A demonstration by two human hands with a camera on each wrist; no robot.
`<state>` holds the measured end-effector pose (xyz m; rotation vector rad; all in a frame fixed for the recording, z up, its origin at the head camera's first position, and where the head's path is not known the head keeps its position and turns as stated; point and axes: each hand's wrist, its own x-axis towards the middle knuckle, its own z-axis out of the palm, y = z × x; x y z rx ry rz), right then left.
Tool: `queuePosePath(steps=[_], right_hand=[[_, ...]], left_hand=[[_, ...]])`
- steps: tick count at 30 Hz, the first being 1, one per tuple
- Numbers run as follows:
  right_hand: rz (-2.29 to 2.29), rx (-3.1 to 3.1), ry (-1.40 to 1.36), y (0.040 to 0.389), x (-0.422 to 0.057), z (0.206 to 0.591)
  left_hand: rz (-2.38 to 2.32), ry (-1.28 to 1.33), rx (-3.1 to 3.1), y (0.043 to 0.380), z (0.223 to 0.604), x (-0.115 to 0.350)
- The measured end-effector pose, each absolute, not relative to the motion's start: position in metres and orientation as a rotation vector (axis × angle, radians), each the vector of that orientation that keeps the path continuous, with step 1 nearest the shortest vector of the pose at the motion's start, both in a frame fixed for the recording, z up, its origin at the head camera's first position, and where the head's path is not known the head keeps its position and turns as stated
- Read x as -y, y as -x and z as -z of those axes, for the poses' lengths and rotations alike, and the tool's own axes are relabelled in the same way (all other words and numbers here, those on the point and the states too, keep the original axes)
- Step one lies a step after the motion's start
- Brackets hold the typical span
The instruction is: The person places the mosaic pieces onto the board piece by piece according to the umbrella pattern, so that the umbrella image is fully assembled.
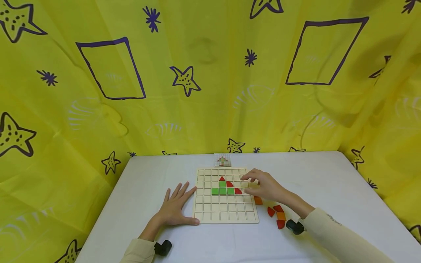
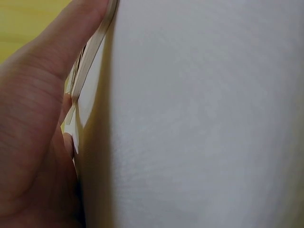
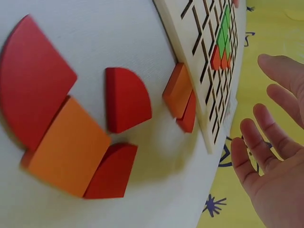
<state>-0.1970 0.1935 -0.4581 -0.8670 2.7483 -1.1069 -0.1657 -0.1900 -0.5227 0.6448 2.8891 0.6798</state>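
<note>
card (image 1: 222, 160) behind board (image 1: 223, 199) | tiles (image 1: 222, 191) on board | loose pieces (image 1: 281, 216) at right

- Your head view looks forward and down over the bench (image 1: 158, 168).
- Your wrist views look from low, close in; all three share the gridded board (image 1: 223, 207).

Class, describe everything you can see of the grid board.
The grid board is pale, thin and roughly square, apparently wooden, divided into small square cells. It lies on the white table. In its cells sit one red triangle, four green squares and two red quarter-rounds; most cells are bare. The left hand touches its left side; the right hand hovers at its right.
</note>
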Motion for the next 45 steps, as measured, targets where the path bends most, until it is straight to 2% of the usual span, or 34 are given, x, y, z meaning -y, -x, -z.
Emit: queuePosePath(steps=[19,34,45], right_hand=[[1.164,-2.661,0.778,0.205,-0.249,0.482],[1.088,-2.610,0.709,0.208,-0.248,0.487],[1.098,-2.577,0.731,0.211,-0.251,0.488]], left_hand=[[-0.687,-0.645,-2.887,0.166,0.523,0.192],[-0.682,-0.644,-2.879,0.165,0.519,0.191],[-0.647,-0.670,-2.923,0.169,0.532,0.194]])
